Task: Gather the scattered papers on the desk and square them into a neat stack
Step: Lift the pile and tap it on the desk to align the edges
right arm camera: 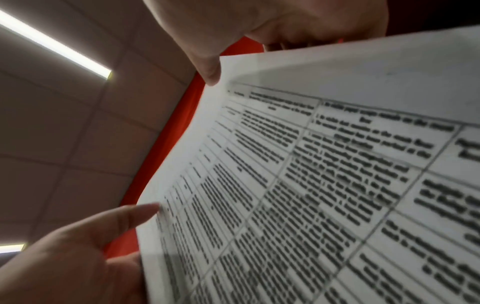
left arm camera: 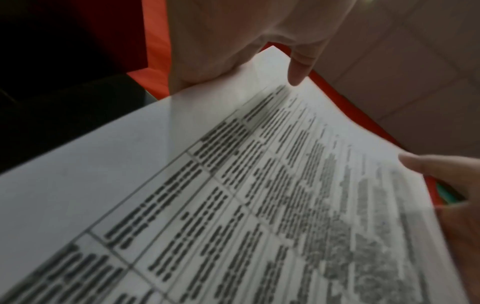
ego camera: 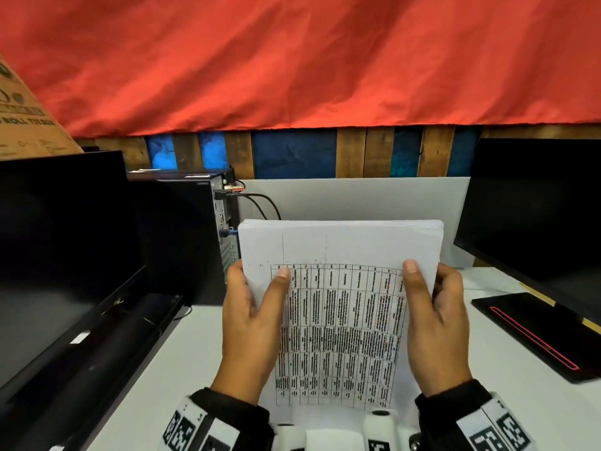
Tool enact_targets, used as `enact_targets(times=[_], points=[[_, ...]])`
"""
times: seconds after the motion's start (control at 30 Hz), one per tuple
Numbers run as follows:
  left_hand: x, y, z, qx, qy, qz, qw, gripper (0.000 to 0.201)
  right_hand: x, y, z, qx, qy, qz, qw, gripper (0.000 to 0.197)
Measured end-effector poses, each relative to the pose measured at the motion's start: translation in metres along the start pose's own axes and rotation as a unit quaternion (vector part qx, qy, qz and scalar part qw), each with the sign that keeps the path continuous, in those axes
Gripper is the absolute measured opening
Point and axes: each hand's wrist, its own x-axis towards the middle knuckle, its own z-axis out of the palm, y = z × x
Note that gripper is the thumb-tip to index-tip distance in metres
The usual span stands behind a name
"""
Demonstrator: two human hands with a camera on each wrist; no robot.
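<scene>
A stack of white papers (ego camera: 341,304), its top sheet printed with a dense table, stands nearly upright over the white desk (ego camera: 182,359). My left hand (ego camera: 253,323) grips the stack's left edge, thumb on the front sheet and fingers behind. My right hand (ego camera: 435,323) grips the right edge the same way. The top edges of the sheets look roughly even. The stack's lower edge is hidden behind my wrists. In the left wrist view the printed sheet (left arm camera: 233,185) fills the frame under my left hand (left arm camera: 221,41). The right wrist view shows the sheet (right arm camera: 311,174) below my right hand (right arm camera: 272,24).
A dark monitor (ego camera: 55,255) and a black computer tower (ego camera: 182,236) with cables stand at the left. Another dark monitor (ego camera: 536,206) stands at the right, with a black pad with a red stripe (ego camera: 533,333) in front of it. A white board (ego camera: 357,200) leans behind the stack.
</scene>
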Motion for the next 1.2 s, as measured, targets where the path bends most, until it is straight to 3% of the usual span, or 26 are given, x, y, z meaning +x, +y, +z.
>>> enact_targets(times=[0.17,0.37,0.53,0.93,1.2], points=[[-0.002,-0.013,-0.005,-0.058,-0.019,-0.037,0.997,0.029,-0.004,0.008,-0.001,0.004,0.001,-0.005,1.0,0.045],[-0.012,-0.032,-0.009,-0.069,-0.022,-0.076,0.995,0.041,-0.013,0.017,-0.001,0.007,-0.016,0.006,1.0,0.042],[-0.015,-0.038,-0.011,-0.054,-0.034,-0.109,0.992,0.032,-0.016,0.025,-0.002,0.021,-0.032,0.008,0.999,0.051],[-0.024,-0.052,-0.015,-0.023,-0.074,-0.158,0.984,0.039,-0.026,0.064,-0.016,0.007,-0.09,0.121,0.989,0.028],[-0.008,-0.027,-0.006,0.002,-0.095,-0.088,0.992,0.048,-0.01,0.049,-0.006,0.012,-0.067,0.094,0.993,0.035]])
